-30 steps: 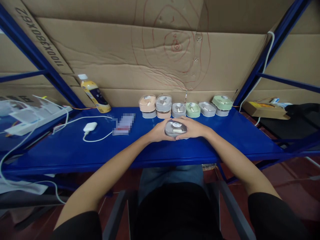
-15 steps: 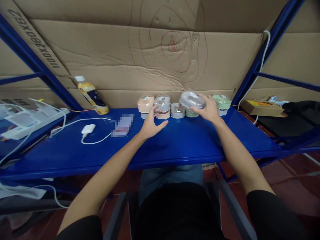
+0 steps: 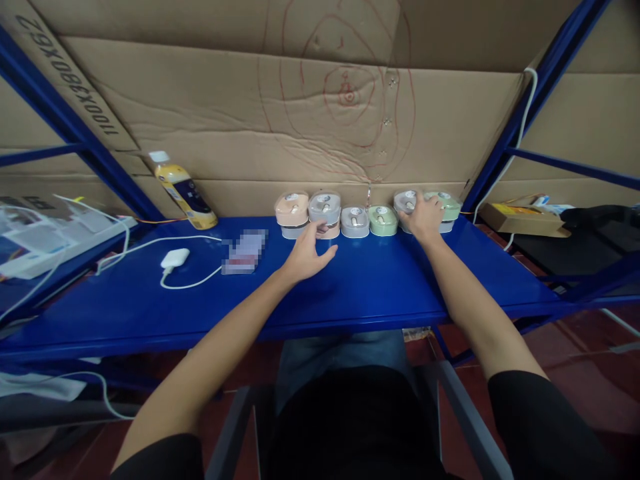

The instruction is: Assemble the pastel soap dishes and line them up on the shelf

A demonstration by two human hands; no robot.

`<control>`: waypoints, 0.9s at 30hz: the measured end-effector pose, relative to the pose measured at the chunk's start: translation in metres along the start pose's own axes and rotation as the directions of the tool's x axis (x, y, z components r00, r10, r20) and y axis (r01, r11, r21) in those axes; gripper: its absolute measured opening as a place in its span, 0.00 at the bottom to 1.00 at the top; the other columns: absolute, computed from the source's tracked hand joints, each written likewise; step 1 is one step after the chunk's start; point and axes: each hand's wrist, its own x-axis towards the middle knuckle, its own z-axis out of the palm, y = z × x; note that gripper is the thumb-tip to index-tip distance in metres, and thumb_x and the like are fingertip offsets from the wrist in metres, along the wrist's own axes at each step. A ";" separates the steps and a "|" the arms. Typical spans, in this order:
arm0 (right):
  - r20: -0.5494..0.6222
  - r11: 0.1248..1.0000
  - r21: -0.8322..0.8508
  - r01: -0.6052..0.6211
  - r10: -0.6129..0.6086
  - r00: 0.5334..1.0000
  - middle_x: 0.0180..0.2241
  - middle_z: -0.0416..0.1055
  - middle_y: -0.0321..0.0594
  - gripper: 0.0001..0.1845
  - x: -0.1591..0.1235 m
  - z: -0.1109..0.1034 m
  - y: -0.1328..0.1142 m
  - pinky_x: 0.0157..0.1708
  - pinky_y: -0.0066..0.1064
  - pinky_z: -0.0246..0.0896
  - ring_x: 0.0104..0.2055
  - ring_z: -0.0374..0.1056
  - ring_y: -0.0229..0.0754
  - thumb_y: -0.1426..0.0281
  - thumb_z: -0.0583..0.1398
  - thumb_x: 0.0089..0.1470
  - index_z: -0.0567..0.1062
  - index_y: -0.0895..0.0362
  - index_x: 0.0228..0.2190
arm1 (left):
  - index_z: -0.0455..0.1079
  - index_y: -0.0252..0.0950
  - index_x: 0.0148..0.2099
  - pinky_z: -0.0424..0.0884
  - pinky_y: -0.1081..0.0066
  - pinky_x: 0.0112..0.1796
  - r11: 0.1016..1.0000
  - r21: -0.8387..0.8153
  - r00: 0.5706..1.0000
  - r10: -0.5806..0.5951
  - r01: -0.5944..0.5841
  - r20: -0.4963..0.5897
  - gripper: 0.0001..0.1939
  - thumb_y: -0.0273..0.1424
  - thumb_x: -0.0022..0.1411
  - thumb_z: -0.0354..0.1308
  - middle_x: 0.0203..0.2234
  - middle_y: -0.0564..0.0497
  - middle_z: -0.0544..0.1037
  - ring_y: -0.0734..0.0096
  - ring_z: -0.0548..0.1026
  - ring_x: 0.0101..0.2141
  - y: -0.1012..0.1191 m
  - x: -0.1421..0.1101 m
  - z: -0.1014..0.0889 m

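My right hand point(image 3: 425, 217) is closed around a grey clear-lidded box point(image 3: 406, 201) toward the right end of a row of small boxes. What lies under that box is mostly hidden by the hand. Just right of it, a green box point(image 3: 451, 207) sits on a paler one. My left hand point(image 3: 310, 253) is held open, thumb spread, in front of a grey box point(image 3: 325, 207) stacked on a peach one. Left of that stands a peach box point(image 3: 291, 208) on a grey one. Between the hands are a single grey box point(image 3: 355, 222) and a single green box point(image 3: 383, 221).
The boxes line the back of a blue shelf point(image 3: 350, 293) against a cardboard wall point(image 3: 200, 100). To the left are a yellow drink bottle point(image 3: 185, 190), a blurred-out phone-like item point(image 3: 245, 252) and a white charger point(image 3: 175, 259) with a cable. Blue posts rise at both sides.
My right hand has carried the grey box right and down from above the single green box, into the row beside the right-hand stack. My left hand has drawn back slightly from the stacks.
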 end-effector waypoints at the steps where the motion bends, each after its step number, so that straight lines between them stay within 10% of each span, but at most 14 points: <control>1: -0.002 1.000 0.001 -0.004 0.004 1.000 0.58 0.68 0.69 0.37 0.000 0.002 0.001 0.57 0.61 0.59 0.60 0.64 0.71 0.49 0.65 0.63 0.71 0.62 0.62 | 0.62 0.36 0.67 0.77 0.46 0.59 1.000 0.010 1.000 0.002 -0.002 0.000 0.31 0.38 0.67 0.65 0.57 0.36 0.79 0.49 0.80 0.56 0.000 0.000 0.000; 17: -0.089 0.995 0.023 0.100 -0.097 0.991 0.63 0.63 0.70 0.35 -0.005 0.008 0.007 0.61 0.64 0.56 0.65 0.57 0.72 0.52 0.61 0.67 0.71 0.64 0.64 | 0.66 0.36 0.72 0.46 0.30 0.74 0.917 0.371 0.988 0.118 -0.149 0.104 0.37 0.33 0.64 0.68 0.74 0.32 0.64 0.26 0.50 0.77 -0.011 0.073 0.007; 27: -0.089 0.994 0.069 0.079 -0.073 0.993 0.60 0.67 0.70 0.29 -0.007 0.002 0.006 0.60 0.66 0.54 0.63 0.58 0.74 0.55 0.57 0.69 0.76 0.65 0.58 | 0.67 0.32 0.72 0.50 0.28 0.70 0.880 0.467 0.993 0.040 -0.089 0.115 0.30 0.29 0.69 0.57 0.74 0.29 0.64 0.25 0.56 0.74 -0.028 0.076 0.019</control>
